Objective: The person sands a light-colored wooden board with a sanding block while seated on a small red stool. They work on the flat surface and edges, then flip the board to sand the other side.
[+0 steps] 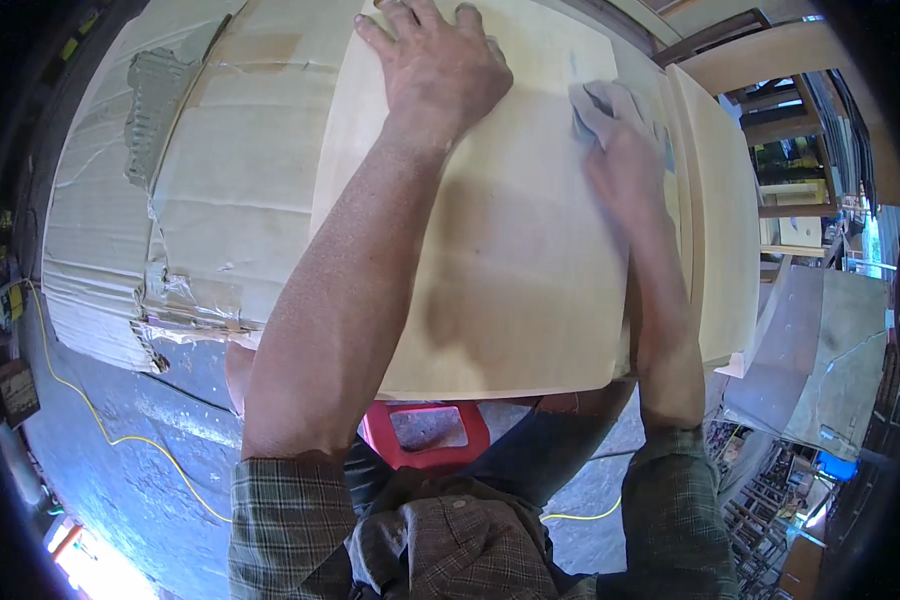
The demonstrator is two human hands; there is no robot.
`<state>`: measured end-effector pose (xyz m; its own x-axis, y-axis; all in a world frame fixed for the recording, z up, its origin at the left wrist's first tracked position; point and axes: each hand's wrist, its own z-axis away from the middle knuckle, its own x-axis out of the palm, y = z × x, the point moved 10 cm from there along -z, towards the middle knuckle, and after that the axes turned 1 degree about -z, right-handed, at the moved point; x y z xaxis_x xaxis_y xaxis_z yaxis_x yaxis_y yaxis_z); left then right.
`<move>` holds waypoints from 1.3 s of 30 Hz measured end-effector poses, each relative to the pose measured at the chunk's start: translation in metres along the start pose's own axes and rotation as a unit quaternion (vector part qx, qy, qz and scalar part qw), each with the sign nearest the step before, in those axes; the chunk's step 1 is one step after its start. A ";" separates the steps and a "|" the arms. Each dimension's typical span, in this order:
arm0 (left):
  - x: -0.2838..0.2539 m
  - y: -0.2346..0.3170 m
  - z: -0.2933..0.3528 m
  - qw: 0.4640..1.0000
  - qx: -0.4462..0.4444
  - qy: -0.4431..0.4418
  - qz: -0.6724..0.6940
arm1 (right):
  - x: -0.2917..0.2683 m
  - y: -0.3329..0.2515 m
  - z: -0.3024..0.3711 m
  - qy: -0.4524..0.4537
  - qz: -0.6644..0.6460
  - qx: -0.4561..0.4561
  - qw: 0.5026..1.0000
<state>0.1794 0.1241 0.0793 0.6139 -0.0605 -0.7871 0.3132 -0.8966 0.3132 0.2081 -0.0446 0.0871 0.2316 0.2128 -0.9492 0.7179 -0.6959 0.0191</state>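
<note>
Wooden board (530, 290): lies flat on the right-hand part of the cardboard-covered surface (250, 200), long sides running away from the person. Near end sticks out past the ragged near edge of the surface, looks like an overhang; far end is cut off by the frame.

Left hand (440, 70) rests on the board toward its far left, fingers spread, palm down, gripping nothing. Right hand (630, 165) is at the right side of the board, fingers closed around a folded grey pad (610, 108), pad on the board face. Right hand is blurred; can't tell if the pad is cloth or abrasive sheet.

Wood panel (725, 230) sits just beside the board's right edge. Red stool (477, 437) shows below the near edge, yellow cord (175, 465) on the floor (100, 400) to the left.

Handling, my read: stiff, fairly light for its area, awkward more from width than weight. Face looks smooth, so it may slide on cardboard under a sideways push; flat palm pressure is the right hold-down. Soft-looking pale wood, so corners and edges probably dent easily. To lift: one hand on each long side, or from under the near end where it overhangs. Don't pinch one corner; it would twist away.
</note>
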 end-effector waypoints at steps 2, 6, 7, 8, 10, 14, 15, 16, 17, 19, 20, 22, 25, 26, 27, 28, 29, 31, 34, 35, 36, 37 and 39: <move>-0.001 0.002 -0.002 1.000 -0.002 -0.023 0.004 | 0.004 0.007 -0.015 0.029 -0.010 -0.024 0.999; 0.013 0.000 -0.004 0.995 0.001 -0.101 -0.023 | 0.035 0.045 -0.068 -0.038 0.041 0.089 0.995; 0.020 0.001 -0.005 0.991 0.004 -0.127 -0.035 | 0.044 0.053 -0.066 -0.057 0.047 0.093 0.993; 0.019 -0.007 -0.004 0.992 0.002 -0.121 -0.046 | 0.047 0.044 -0.064 -0.052 0.017 0.071 0.996; 0.017 -0.012 -0.003 0.993 0.001 -0.108 -0.050 | 0.028 0.022 -0.036 -0.020 -0.055 0.018 0.998; 0.016 0.001 -0.004 0.989 0.008 -0.141 -0.034 | -0.009 -0.008 0.016 0.025 -0.031 -0.013 0.999; 0.016 0.001 -0.004 0.990 0.012 -0.140 -0.032 | -0.010 -0.008 0.011 0.026 -0.017 -0.012 0.999; 0.016 0.003 -0.004 0.990 0.016 -0.139 -0.029 | -0.009 -0.005 -0.002 0.027 -0.002 -0.011 1.000; 0.015 0.002 -0.005 0.991 0.016 -0.133 -0.028 | -0.006 -0.001 -0.017 0.028 0.011 -0.012 0.999; 0.018 0.000 -0.005 0.992 0.013 -0.119 -0.028 | 0.026 0.032 -0.060 -0.015 0.019 0.057 0.998; 0.017 0.000 -0.005 0.993 0.013 -0.116 -0.029 | 0.030 0.036 -0.071 -0.036 0.022 0.092 0.995; 0.016 -0.001 -0.005 0.993 0.013 -0.112 -0.030 | 0.023 0.028 -0.058 -0.024 -0.028 0.077 0.996; 0.013 -0.006 -0.004 0.991 -0.002 -0.135 -0.007 | 0.016 0.006 -0.016 -0.013 -0.101 0.005 0.995; 0.014 -0.008 -0.002 0.992 -0.001 -0.126 -0.023 | 0.005 -0.011 0.001 0.010 -0.071 -0.025 0.997; 0.014 -0.009 -0.004 0.993 0.000 -0.113 -0.036 | -0.012 -0.028 0.017 0.035 -0.036 -0.055 0.997; 0.015 -0.005 -0.004 0.994 0.005 -0.102 -0.044 | -0.025 -0.038 0.027 0.059 0.003 -0.081 0.995; 0.017 0.000 -0.004 0.993 0.006 -0.115 -0.036 | -0.022 -0.029 0.025 0.041 -0.020 -0.058 0.997; 0.013 0.005 -0.006 0.990 0.007 -0.139 -0.022 | -0.009 -0.009 0.008 0.008 -0.068 -0.013 0.998; 0.011 -0.001 -0.005 0.990 0.001 -0.140 0.011 | 0.019 0.026 -0.048 0.043 -0.136 0.039 0.989; 0.011 0.000 -0.005 0.991 0.003 -0.134 0.014 | 0.026 0.036 -0.054 0.035 -0.123 0.081 0.989; 0.012 0.001 -0.004 0.992 0.004 -0.128 0.018 | 0.033 0.046 -0.057 0.027 -0.109 0.122 0.986; 0.012 0.002 -0.004 0.992 0.006 -0.122 0.022 | 0.038 0.057 -0.056 0.018 -0.095 0.164 0.982; 0.016 -0.009 -0.006 0.993 0.000 -0.117 -0.026 | 0.021 0.027 -0.029 0.040 -0.098 0.049 0.993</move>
<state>0.1905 0.1341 0.0664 0.4117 -0.1145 -0.9041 0.3398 -0.9013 0.2688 0.2512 -0.0390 0.0764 0.1475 0.4026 -0.9034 0.6885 -0.6975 -0.1984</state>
